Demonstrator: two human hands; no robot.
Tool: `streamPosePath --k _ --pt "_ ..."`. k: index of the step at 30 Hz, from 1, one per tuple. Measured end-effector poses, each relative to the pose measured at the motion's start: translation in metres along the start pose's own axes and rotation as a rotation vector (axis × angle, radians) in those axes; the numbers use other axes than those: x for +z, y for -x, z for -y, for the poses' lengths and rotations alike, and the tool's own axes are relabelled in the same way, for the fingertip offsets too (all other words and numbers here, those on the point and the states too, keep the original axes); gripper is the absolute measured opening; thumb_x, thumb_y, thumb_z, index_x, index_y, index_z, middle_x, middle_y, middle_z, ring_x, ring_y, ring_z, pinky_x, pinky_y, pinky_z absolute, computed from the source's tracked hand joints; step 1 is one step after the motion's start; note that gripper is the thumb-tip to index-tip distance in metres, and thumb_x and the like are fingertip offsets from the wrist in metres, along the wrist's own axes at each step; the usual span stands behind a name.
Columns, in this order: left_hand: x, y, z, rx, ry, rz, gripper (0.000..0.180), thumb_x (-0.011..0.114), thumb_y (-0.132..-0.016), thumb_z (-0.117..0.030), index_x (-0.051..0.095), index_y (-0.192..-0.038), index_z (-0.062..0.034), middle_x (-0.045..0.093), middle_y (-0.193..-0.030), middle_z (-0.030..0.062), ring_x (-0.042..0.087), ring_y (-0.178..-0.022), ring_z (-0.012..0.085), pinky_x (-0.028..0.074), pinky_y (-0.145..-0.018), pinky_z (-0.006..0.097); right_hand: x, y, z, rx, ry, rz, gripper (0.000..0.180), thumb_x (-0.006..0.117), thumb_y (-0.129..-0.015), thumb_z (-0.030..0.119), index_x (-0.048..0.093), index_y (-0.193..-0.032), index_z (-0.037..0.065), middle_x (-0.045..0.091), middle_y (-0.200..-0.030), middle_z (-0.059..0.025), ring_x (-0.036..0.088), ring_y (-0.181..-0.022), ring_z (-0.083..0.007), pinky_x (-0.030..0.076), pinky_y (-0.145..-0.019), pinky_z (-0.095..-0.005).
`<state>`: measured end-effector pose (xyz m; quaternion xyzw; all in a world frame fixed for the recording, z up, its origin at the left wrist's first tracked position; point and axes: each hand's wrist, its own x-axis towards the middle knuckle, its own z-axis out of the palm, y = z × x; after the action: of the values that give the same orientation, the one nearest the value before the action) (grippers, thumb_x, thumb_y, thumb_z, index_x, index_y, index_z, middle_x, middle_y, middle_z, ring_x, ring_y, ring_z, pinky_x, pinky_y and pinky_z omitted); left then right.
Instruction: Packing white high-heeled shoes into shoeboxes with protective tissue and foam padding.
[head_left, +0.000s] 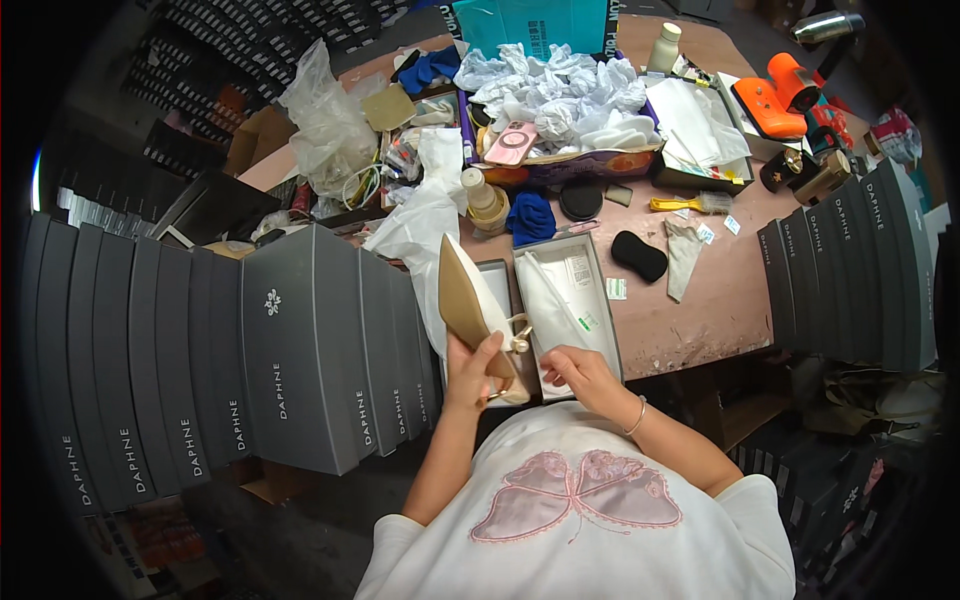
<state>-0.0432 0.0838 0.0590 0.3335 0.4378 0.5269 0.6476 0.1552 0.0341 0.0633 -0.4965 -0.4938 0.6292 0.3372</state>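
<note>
A white pointed-toe shoe (484, 303) with a tan sole stands tilted toe-up in my left hand (470, 372), which is closed around its heel end. A pearl-like ornament (521, 343) shows on the shoe's right side. My right hand (585, 378) is over the near part of an open shoe box (609, 300), its fingers curled together; whether anything is between them is hidden. White tissue and a white packet (548, 285) lie in that box. Behind the shoe, a second grey box part (497, 268) is partly covered.
Tall rows of grey shoe boxes (310, 340) line the left, and more boxes (850, 270) stand at the right. Beyond are a blue cloth (531, 219), a black sponge (639, 256), a yellow-handled brush (690, 203), a bottle (485, 203), and a carton of crumpled paper (560, 168).
</note>
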Motion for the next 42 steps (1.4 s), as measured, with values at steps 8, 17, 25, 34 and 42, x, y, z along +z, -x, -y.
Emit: streamPosePath --k 8,17,25,34,42 --pt "-0.033 -0.001 -0.007 -0.031 -0.787 0.03 0.084 0.072 -0.082 -0.025 0.021 -0.146 -0.0045 0.036 -0.141 0.0226 0.037 -0.131 0.0314 0.035 -0.103 0.04 -0.016 -0.059 -0.124 -0.062 0.75 -0.232 0.062 0.067 -0.079 0.021 0.043 -0.129 -0.005 0.055 -0.113 -0.0277 0.055 -0.104 -0.0429 0.044 -0.091 -0.0442" --pt "0.004 0.029 0.034 -0.209 -0.297 0.204 0.104 0.073 -0.08 -0.038 0.002 -0.148 -0.0038 0.016 -0.15 0.025 0.022 -0.138 0.037 0.029 -0.106 0.046 -0.02 -0.036 -0.008 0.115 -0.405 0.02 0.027 0.05 -0.089 0.005 0.058 -0.114 -0.001 0.055 -0.08 -0.0008 0.051 -0.055 -0.0074 0.04 -0.047 -0.0234" --pt "-0.036 0.042 0.071 -0.678 -0.218 0.195 0.054 0.059 -0.093 -0.022 0.038 -0.139 -0.0059 0.05 -0.126 0.0078 0.05 -0.11 0.0136 0.043 -0.09 0.034 0.003 -0.038 -0.108 0.018 0.562 -0.062 0.098 0.071 -0.079 0.037 0.012 -0.145 -0.004 0.024 -0.144 -0.033 0.038 -0.128 -0.0428 0.031 -0.108 -0.0411" --pt "-0.03 0.071 0.046 -0.283 -0.233 -0.045 0.076 0.06 -0.09 -0.04 0.018 -0.148 -0.0118 0.031 -0.146 0.0108 0.031 -0.133 0.022 0.031 -0.106 0.042 0.006 -0.013 -0.026 0.128 -0.469 -0.208 0.072 0.054 -0.078 -0.007 0.028 -0.144 0.006 0.051 -0.116 -0.0109 0.054 -0.101 -0.015 0.046 -0.085 -0.0255" --pt "-0.002 0.068 0.005 -0.486 0.762 0.052 0.09 0.06 -0.075 -0.068 0.032 -0.14 -0.0122 0.039 -0.141 0.0087 0.04 -0.129 0.0269 0.031 -0.107 0.05 0.022 -0.037 0.042 -0.105 -0.811 -0.261 0.054 0.042 -0.08 -0.011 0.045 -0.132 0.001 0.056 -0.111 -0.0074 0.057 -0.096 -0.0132 0.048 -0.085 -0.0259"
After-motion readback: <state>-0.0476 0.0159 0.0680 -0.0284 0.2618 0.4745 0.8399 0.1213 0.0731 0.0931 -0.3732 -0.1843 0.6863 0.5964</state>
